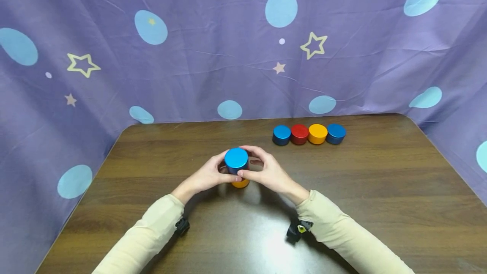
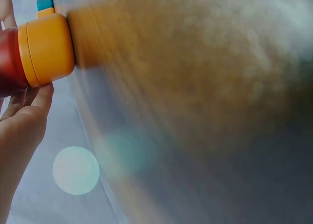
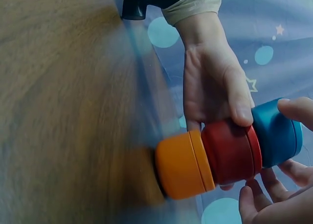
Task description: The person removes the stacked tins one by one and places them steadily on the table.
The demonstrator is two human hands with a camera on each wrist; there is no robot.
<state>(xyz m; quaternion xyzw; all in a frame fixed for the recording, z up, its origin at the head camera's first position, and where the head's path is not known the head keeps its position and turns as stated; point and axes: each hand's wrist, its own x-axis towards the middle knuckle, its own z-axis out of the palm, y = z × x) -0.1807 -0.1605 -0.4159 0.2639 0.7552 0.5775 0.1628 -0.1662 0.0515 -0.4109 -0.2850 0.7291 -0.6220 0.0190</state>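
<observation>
A stack of three round lidded tins stands upright on the table in front of me. At its bottom is an orange tin [image 1: 240, 184], touching the tabletop. A red tin [image 3: 227, 153] sits on it, mostly hidden by my fingers in the head view. On top is a blue tin [image 1: 236, 158]. My left hand [image 1: 207, 174] grips the stack from the left, its thumb lying on the red tin. From the other side my right hand [image 1: 272, 174] holds the blue tin between thumb and fingers.
Farther back on the right of the wooden table [image 1: 380, 172], a blue tin [image 1: 282, 135], a red tin [image 1: 299, 134], an orange tin [image 1: 317, 133] and a darker blue tin [image 1: 336, 133] form a row. A purple patterned curtain [image 1: 209, 54] hangs behind the table's far edge.
</observation>
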